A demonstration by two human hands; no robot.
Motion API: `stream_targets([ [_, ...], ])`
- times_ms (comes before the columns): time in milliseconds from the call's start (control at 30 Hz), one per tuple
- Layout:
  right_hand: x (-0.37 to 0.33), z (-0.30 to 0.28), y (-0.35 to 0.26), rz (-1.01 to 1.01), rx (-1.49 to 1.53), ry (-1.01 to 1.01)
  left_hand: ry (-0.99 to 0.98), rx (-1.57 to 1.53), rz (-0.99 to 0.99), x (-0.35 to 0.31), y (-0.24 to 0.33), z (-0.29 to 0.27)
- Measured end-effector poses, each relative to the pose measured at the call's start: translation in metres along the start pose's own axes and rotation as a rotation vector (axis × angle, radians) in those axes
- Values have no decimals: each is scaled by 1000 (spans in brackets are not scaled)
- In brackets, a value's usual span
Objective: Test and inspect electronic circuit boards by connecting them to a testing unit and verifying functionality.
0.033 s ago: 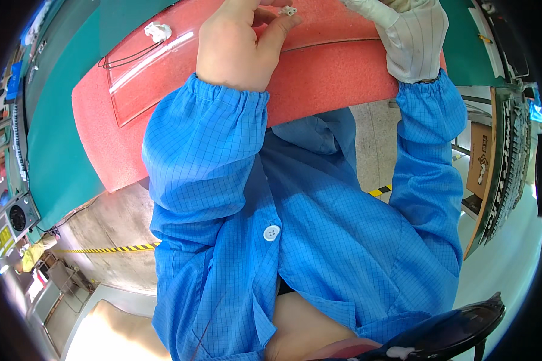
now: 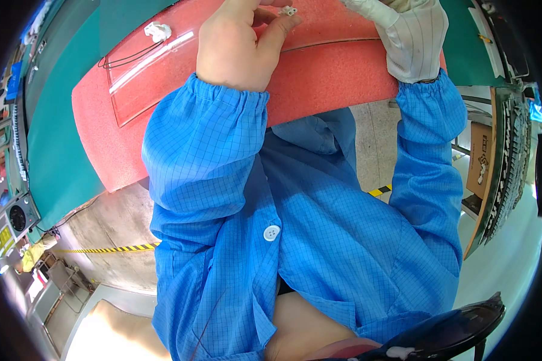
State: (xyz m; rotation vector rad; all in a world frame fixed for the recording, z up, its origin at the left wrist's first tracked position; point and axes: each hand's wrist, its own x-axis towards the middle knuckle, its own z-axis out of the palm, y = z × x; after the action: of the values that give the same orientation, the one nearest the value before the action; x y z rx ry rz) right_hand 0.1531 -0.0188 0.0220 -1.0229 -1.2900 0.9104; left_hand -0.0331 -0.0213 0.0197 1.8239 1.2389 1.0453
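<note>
Small white connector (image 2: 288, 11) sits top centre, above the red mat. Left to right: green bench (image 2: 60, 156) along left side; wired white plastic part (image 2: 158, 31) upper left, lying on red mat (image 2: 331, 78); bare left hand (image 2: 238, 43) top centre, grip narrow, thumb and finger pinching the connector; gloved right hand (image 2: 415, 39) upper right, fingers partly cut by top edge, can't tell if grip holds anything; cardboard box (image 2: 480, 159) far right.
</note>
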Motion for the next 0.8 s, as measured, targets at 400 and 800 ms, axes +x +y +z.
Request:
stream_targets([
  [400,2,0,4,-22,27,-22,3,-34,36,0,-8,1],
  [800,1,1,4,-24,53,-24,9,-37,74,0,-18,2],
])
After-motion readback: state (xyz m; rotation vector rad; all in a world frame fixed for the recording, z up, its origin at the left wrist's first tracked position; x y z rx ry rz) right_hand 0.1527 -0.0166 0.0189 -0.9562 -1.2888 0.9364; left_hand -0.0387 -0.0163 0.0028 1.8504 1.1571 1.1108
